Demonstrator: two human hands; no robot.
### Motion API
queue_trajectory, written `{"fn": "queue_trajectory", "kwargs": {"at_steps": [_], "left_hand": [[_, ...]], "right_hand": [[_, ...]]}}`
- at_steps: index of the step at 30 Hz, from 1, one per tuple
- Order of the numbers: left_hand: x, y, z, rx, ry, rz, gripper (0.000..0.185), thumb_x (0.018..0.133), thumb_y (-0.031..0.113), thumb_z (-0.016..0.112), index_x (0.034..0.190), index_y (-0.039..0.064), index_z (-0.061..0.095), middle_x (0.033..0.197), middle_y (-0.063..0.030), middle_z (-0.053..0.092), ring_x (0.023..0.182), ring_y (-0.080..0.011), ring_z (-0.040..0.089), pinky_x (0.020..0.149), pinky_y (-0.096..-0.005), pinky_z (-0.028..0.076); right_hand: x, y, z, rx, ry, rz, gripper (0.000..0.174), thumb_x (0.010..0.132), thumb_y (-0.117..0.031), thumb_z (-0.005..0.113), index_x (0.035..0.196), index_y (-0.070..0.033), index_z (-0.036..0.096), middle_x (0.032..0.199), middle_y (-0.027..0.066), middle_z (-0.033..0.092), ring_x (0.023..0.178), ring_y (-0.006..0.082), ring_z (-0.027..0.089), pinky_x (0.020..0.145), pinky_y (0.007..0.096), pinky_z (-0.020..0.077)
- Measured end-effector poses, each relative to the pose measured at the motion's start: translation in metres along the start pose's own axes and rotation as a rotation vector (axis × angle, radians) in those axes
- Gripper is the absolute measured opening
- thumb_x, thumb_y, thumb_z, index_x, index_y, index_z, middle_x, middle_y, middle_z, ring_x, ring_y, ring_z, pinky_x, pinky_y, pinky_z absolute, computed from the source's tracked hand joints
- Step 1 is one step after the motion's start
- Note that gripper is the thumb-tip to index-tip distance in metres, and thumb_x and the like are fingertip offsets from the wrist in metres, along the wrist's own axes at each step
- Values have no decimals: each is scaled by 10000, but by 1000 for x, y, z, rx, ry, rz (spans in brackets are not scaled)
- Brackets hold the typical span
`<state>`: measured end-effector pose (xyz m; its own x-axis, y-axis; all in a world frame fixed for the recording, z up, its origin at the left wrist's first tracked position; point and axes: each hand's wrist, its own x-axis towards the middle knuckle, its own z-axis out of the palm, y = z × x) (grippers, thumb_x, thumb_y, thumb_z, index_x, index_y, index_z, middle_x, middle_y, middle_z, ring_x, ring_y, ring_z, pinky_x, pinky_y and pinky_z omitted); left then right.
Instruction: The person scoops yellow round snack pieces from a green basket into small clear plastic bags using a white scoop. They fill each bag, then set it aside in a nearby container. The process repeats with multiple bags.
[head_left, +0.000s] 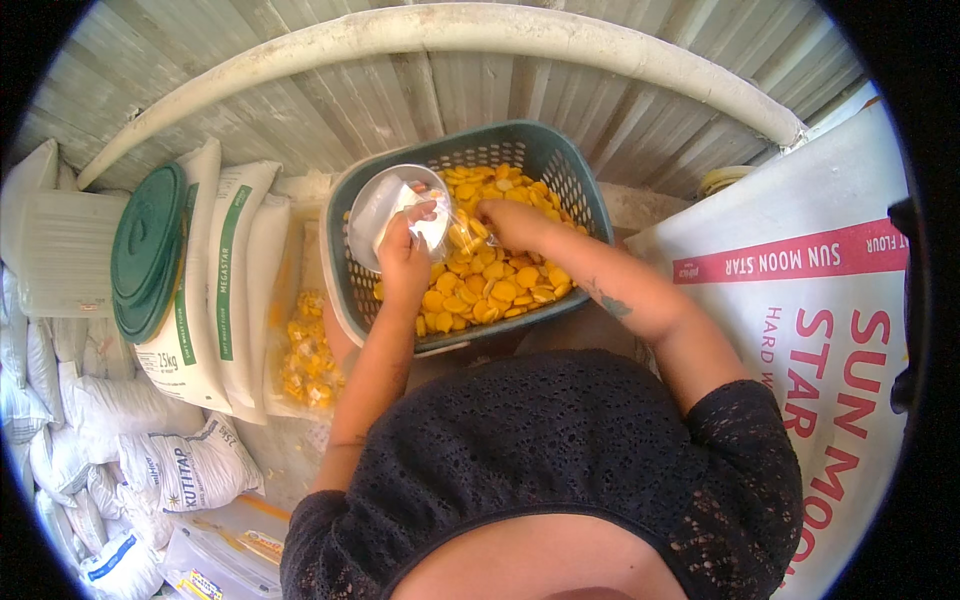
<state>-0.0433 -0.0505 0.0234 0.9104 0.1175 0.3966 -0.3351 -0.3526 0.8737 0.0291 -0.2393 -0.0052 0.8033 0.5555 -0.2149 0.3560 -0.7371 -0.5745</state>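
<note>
A green plastic basket holds many round yellow biscuits. A round metal bowl with white and clear packaging pieces in it rests at the basket's left side. Over the bowl's right edge, my left hand grips a small clear plastic bag that has several yellow biscuits inside. My right hand is at the other side of this bag, its fingers closed at the bag's edge; whether they pinch the plastic or a biscuit is hard to tell.
Filled clear bags of yellow biscuits lie in a container left of the basket. Beyond stand white flour sacks, green round lids and a translucent bin. A large flour sack stands at right. Behind the basket is a corrugated wall with a pipe.
</note>
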Motion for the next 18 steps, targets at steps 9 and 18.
{"fn": "queue_trajectory", "kwargs": {"at_steps": [9,18], "left_hand": [[-1,10,0,46,-17,6,416,682,-162,404,1002,26,592,917,-106,599,870,-207,589,774,-268,434],[0,16,-1,361,-180,125,293,704,-55,475,918,79,624,951,-92,604,801,-268,606,707,-337,481]], "right_hand": [[-28,23,-46,1810,-170,433,452,686,-109,418,1108,9,529,1038,143,558,823,267,586,548,304,505],[-38,6,-48,1016,-127,314,346,819,-389,565,835,-45,598,842,82,616,643,220,636,427,305,495]]}}
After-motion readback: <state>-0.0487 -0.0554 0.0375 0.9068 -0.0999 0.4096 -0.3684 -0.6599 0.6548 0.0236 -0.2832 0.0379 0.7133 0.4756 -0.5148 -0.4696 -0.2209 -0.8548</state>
